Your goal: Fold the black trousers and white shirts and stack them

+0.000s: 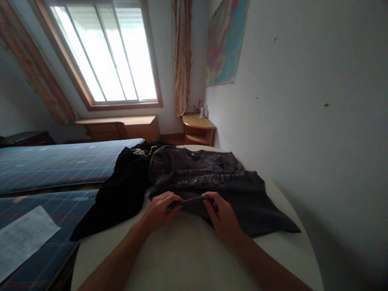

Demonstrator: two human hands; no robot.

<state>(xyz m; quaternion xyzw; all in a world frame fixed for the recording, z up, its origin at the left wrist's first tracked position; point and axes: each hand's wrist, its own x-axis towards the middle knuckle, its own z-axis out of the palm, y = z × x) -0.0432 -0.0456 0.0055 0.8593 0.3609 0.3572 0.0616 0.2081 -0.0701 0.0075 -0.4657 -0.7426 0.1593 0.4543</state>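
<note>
A dark grey T-shirt (pixel 209 184) with dark lettering lies spread on a pale round table (pixel 178 250), its collar toward the far side. My left hand (pixel 162 208) pinches part of the shirt's near edge. Just to its right, my right hand (pixel 220 214) grips the same edge between thumb and fingers. The strip of cloth between my hands is lifted and looks folded or rolled. To the right, the shirt's lower corner lies flat on the table. A black garment (pixel 124 194) with a white and yellow print rests at the left, touching the grey shirt.
Two blue plaid mattresses (pixel 69 165) lie left of the table, with a printed paper sheet (pixel 27 240) on the nearer one. A white wall (pixel 318 133) runs close along the right. A wooden corner shelf (pixel 198 125) and a low desk (pixel 133 123) stand beyond.
</note>
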